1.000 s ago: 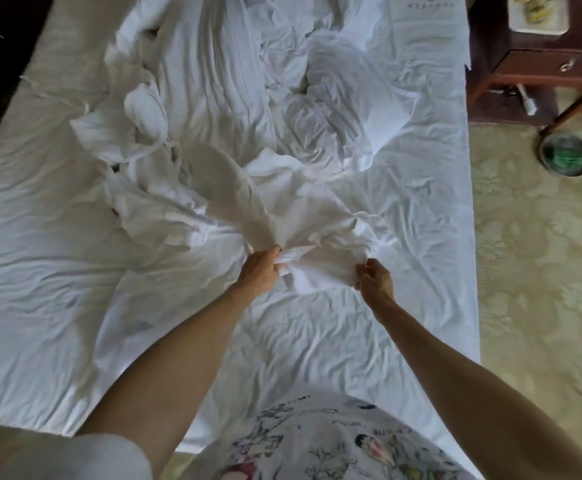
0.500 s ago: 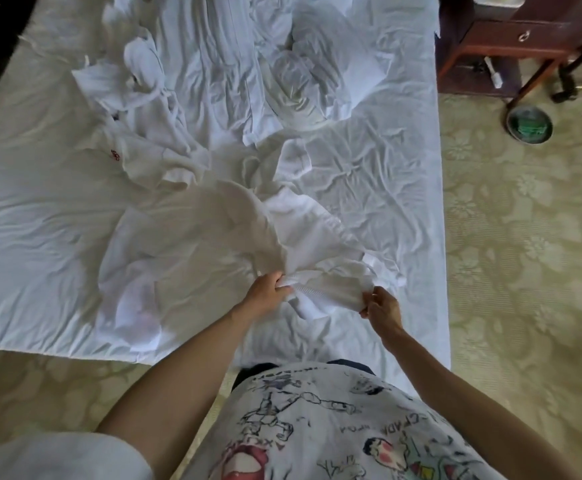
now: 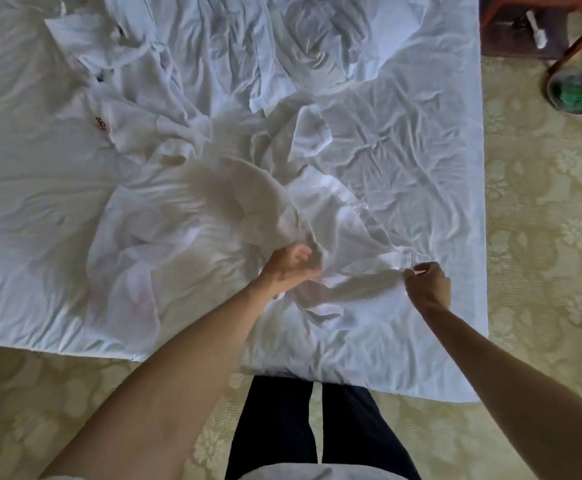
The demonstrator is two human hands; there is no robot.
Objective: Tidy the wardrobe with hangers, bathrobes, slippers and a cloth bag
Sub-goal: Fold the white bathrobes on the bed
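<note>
bed (image 3: pixel 421 140) | white bathrobes (image 3: pixel 320 220) crumpled on it, seemingly two

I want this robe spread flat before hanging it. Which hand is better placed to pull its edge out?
Probably the right hand: it pinches the white waffle-weave bathrobe at its edge; the left hand grips bunched cloth mid-garment.

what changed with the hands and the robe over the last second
Both hands have pulled the white bathrobe toward the near edge of the bed and spread apart, stretching its edge between them. The right hand still pinches that edge; the left hand keeps hold of bunched cloth. The second bathrobe, with its red mark, stays crumpled farther up the bed.
</note>
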